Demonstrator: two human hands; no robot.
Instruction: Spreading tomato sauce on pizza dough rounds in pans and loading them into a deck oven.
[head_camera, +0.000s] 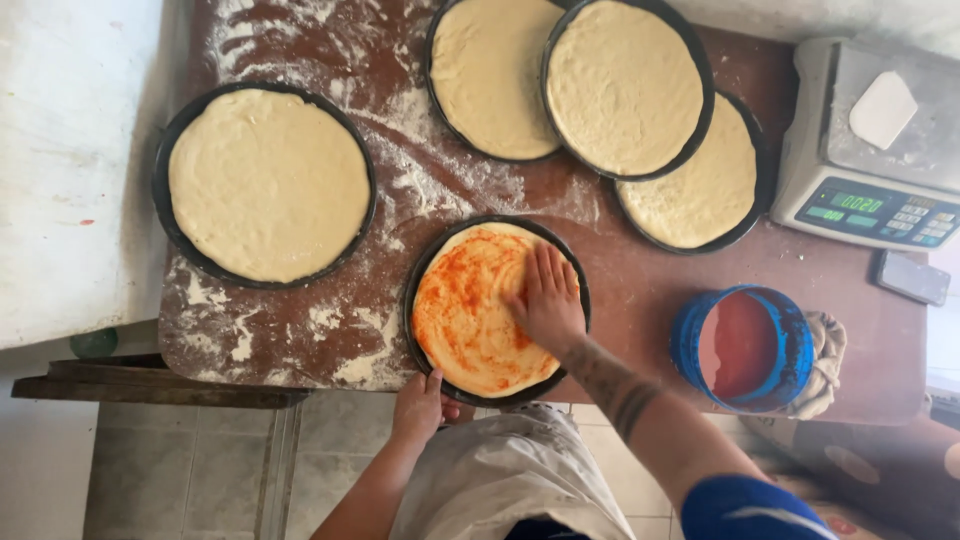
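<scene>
At the desk's near edge, my right hand (547, 300) lies flat, open, on soft, slippery sauced dough (470, 310); my left hand (420, 405) pinches the stiff pan (425, 262) rim.

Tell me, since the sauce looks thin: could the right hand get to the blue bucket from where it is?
Probably yes. The right hand lies flat on the sauced dough, and the blue bucket stands open on the same table to its right, with only bare tabletop between.

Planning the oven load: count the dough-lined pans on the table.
5. One sauced under the right hand, one plain at left, three overlapping at top. None seems hidden.
</scene>
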